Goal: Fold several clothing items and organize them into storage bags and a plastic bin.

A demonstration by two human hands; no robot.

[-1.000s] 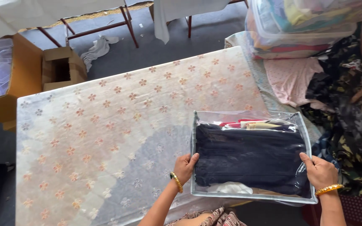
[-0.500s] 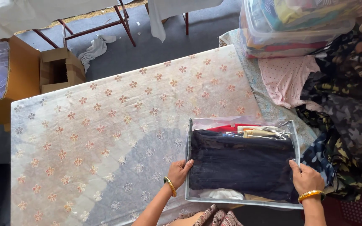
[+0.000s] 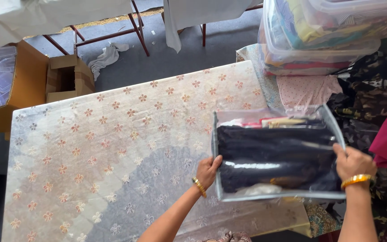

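Translucent floral cloth covered the table [image 3: 113, 148], and its whole left and middle stretch lay bare, with the far edge running up toward the right and the near edge passing out of the bottom of the view. Beyond the left corner stood an open cardboard box [image 3: 66, 77] on the grey floor, well apart from the hands. The left hand [image 3: 209, 170] reached up from the bottom with the forearm angled rightward, a gold bangle at the wrist, and its fingers were closed around the left edge of a clear plastic zip pouch [image 3: 278, 154]. The pouch sat at the table's right end, tilted a little and seeming to be raised slightly off the cloth, though that was hard to judge; it held a folded dark garment, with strips of red and cream fabric showing along its far side. The right hand [image 3: 352, 162] came in nearly straight, also bangled, and gripped the pouch's right edge, its fingertips hidden behind the plastic. To the right, piled camouflage and pink fabrics crowded close against the pouch, and stacked clear storage bins [image 3: 323, 36] of folded clothes were cut off by the top edge.
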